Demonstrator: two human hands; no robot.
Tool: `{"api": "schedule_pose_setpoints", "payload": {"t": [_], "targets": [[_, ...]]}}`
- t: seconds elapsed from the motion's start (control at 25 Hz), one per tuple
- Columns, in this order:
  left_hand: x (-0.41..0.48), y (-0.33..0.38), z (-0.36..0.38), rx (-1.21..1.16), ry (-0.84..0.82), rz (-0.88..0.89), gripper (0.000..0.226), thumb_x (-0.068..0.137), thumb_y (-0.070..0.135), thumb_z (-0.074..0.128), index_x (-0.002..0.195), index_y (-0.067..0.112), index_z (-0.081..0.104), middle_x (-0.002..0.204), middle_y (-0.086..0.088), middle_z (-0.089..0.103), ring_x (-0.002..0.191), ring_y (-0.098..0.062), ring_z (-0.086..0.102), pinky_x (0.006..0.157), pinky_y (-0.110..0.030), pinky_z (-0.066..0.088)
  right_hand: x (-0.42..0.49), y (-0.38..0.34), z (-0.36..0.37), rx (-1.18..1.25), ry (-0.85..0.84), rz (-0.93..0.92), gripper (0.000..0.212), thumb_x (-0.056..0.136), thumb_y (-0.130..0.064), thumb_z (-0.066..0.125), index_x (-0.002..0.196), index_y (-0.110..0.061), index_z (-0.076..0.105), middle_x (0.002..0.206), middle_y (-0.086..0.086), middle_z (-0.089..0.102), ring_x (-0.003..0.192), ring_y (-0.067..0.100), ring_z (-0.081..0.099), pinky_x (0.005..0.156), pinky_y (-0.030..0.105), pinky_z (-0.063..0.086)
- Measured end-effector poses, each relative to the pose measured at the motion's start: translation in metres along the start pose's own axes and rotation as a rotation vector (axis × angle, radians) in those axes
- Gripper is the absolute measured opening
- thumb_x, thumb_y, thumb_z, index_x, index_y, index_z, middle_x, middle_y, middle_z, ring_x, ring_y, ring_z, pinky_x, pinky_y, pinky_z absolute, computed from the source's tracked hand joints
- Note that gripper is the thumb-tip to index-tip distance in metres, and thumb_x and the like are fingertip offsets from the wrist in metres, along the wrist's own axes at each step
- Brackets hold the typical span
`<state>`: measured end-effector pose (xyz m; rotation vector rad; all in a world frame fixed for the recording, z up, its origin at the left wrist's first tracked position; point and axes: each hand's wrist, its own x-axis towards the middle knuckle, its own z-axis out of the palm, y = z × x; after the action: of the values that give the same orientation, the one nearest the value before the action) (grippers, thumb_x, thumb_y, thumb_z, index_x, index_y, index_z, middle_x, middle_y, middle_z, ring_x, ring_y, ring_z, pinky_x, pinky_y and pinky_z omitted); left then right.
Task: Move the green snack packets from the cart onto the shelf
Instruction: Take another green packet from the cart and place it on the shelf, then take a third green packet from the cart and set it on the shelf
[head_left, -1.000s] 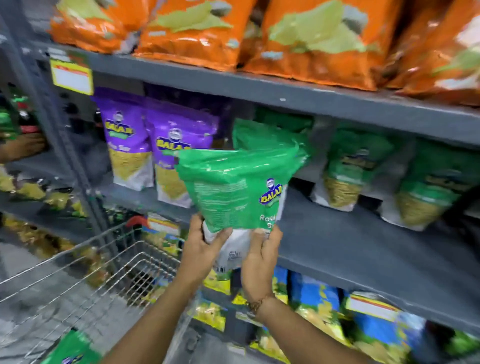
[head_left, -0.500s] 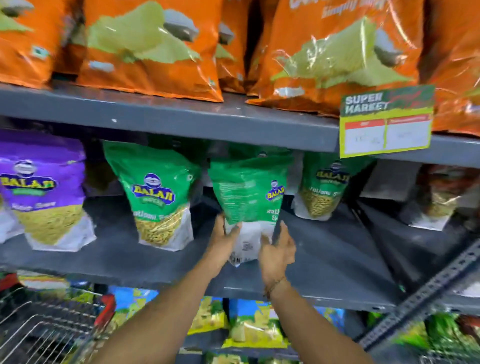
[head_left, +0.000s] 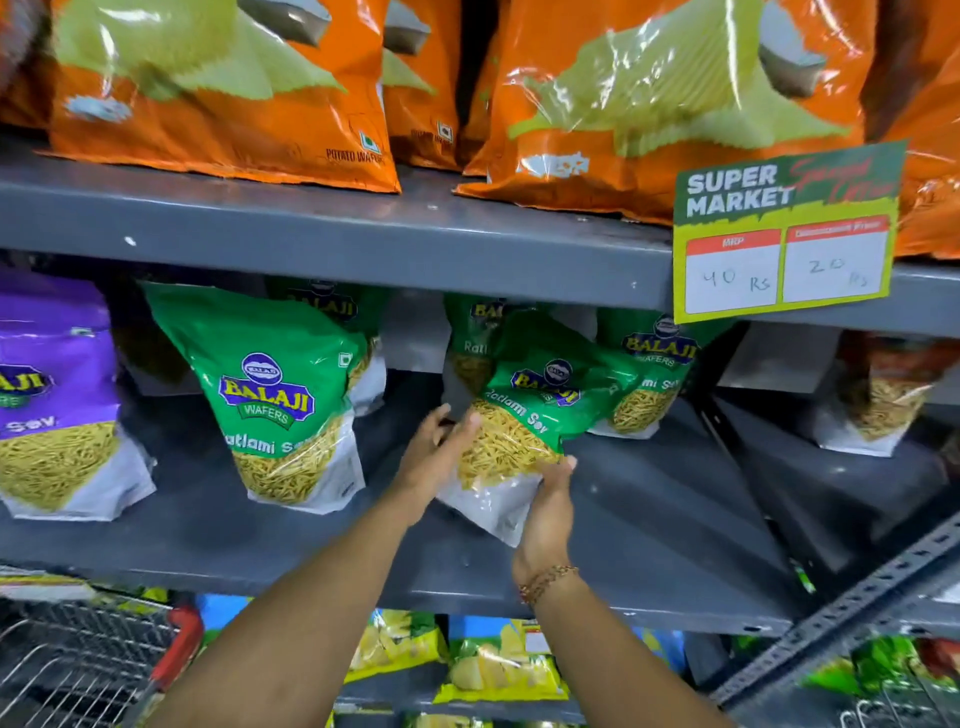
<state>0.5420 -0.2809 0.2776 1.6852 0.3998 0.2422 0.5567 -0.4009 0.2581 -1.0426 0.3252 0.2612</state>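
A green snack packet is tilted to the right on the grey middle shelf, its front now facing me. My left hand rests on its left side with fingers spread. My right hand cups its white lower corner from below. More green packets stand on the same shelf: a large one to the left, one to the right and others behind. A corner of the wire cart with a red handle shows at the bottom left.
Orange wafer bags fill the top shelf. A purple packet stands at the far left. A "Super Market" price card hangs from the upper shelf edge. Yellow and blue packets sit on the shelf below. A perforated metal upright slants at the right.
The packet has turned from back-facing and upright to front-facing and tilted right, set deeper on the shelf. Both hands shifted around its lower part. The view moved closer.
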Motion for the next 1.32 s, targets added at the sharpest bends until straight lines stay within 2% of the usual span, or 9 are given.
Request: {"api": "schedule_pose_setpoints", "payload": {"t": [0.2, 0.36, 0.44, 0.56, 0.72, 0.88, 1.12, 1.24, 1.32], "targets": [[-0.036, -0.035, 0.001, 0.087, 0.048, 0.129, 0.070, 0.055, 0.067, 0.066, 0.111, 0.031, 0.044, 0.102, 0.016, 0.062, 0.092, 0.014, 0.059, 0.079, -0.009, 0.048, -0.016, 0.006, 0.006, -0.131, 0.117, -0.186, 0.003, 0.091, -0.021, 0.050, 0.092, -0.023, 0.048, 0.102, -0.002, 0.048, 0.089, 0.009, 0.049, 0.086, 0.022, 0.041], [-0.052, -0.043, -0.007, 0.103, 0.028, 0.175, 0.049, 0.073, 0.026, 0.072, 0.111, 0.027, 0.040, 0.104, 0.011, 0.059, 0.094, 0.016, 0.056, 0.078, -0.003, 0.044, -0.016, 0.005, 0.002, -0.115, 0.094, -0.247, 0.040, 0.083, 0.009, 0.050, 0.112, -0.015, 0.036, 0.085, -0.003, 0.045, 0.071, 0.006, 0.047, 0.060, 0.011, 0.042], [-0.053, -0.047, -0.009, 0.131, 0.074, 0.194, 0.047, 0.072, 0.020, 0.074, 0.106, 0.026, 0.042, 0.104, 0.009, 0.060, 0.094, 0.014, 0.056, 0.076, -0.002, 0.044, -0.009, 0.004, 0.000, -0.236, 0.046, -0.311, 0.047, 0.081, 0.012, 0.049, 0.121, -0.011, 0.039, 0.094, 0.002, 0.053, 0.075, 0.008, 0.051, 0.061, 0.012, 0.046], [-0.048, -0.047, -0.007, 0.165, 0.187, 0.193, 0.045, 0.070, 0.021, 0.076, 0.102, 0.017, 0.046, 0.101, -0.004, 0.062, 0.092, -0.016, 0.059, 0.074, -0.030, 0.048, 0.000, 0.003, 0.002, -0.397, -0.046, -0.372, 0.046, 0.081, 0.012, 0.050, 0.121, -0.011, 0.049, 0.108, 0.009, 0.061, 0.093, 0.016, 0.059, 0.077, 0.025, 0.050], [-0.041, -0.035, 0.002, 0.235, 0.225, 0.158, 0.045, 0.068, 0.019, 0.078, 0.095, 0.009, 0.044, 0.096, -0.009, 0.060, 0.088, -0.022, 0.055, 0.070, -0.036, 0.045, 0.004, -0.002, 0.004, -0.524, -0.021, -0.378, 0.054, 0.081, 0.011, 0.047, 0.128, -0.016, 0.045, 0.111, 0.006, 0.062, 0.097, 0.016, 0.057, 0.083, 0.032, 0.047], [-0.040, -0.024, 0.008, 0.249, 0.233, 0.088, 0.045, 0.067, 0.015, 0.078, 0.086, 0.012, 0.037, 0.091, -0.007, 0.051, 0.089, -0.023, 0.051, 0.067, -0.030, 0.036, 0.005, 0.003, 0.004, -0.620, 0.006, -0.375, 0.065, 0.081, 0.008, 0.043, 0.138, -0.021, 0.034, 0.129, 0.004, 0.058, 0.109, 0.020, 0.058, 0.101, 0.042, 0.047], [-0.064, -0.047, -0.024, 0.272, 0.089, 0.047, 0.053, 0.073, 0.028, 0.072, 0.118, 0.011, 0.049, 0.122, -0.006, 0.057, 0.113, -0.020, 0.052, 0.084, -0.025, 0.039, -0.035, 0.028, 0.013, -0.480, 0.131, -0.338, 0.057, 0.084, 0.002, 0.046, 0.138, -0.003, 0.032, 0.134, 0.012, 0.051, 0.120, 0.023, 0.048, 0.102, 0.033, 0.040], [-0.098, -0.056, -0.069, 0.216, 0.173, 0.128, 0.025, 0.082, 0.021, 0.064, 0.104, 0.010, 0.062, 0.103, -0.011, 0.071, 0.093, -0.016, 0.064, 0.089, -0.028, 0.049, -0.066, 0.057, 0.037, -0.424, 0.297, -0.423, 0.038, 0.074, -0.001, 0.052, 0.111, -0.002, 0.054, 0.118, 0.026, 0.058, 0.108, 0.027, 0.053, 0.101, 0.049, 0.042], [-0.127, -0.066, -0.123, 0.179, 0.332, 0.154, 0.011, 0.085, 0.020, 0.060, 0.089, 0.012, 0.066, 0.082, -0.012, 0.073, 0.074, -0.015, 0.067, 0.077, -0.029, 0.052, -0.106, 0.101, 0.070, -0.565, 0.389, -0.286, 0.036, 0.081, -0.003, 0.056, 0.116, 0.001, 0.051, 0.119, 0.027, 0.054, 0.115, 0.036, 0.049, 0.102, 0.050, 0.034]]}}
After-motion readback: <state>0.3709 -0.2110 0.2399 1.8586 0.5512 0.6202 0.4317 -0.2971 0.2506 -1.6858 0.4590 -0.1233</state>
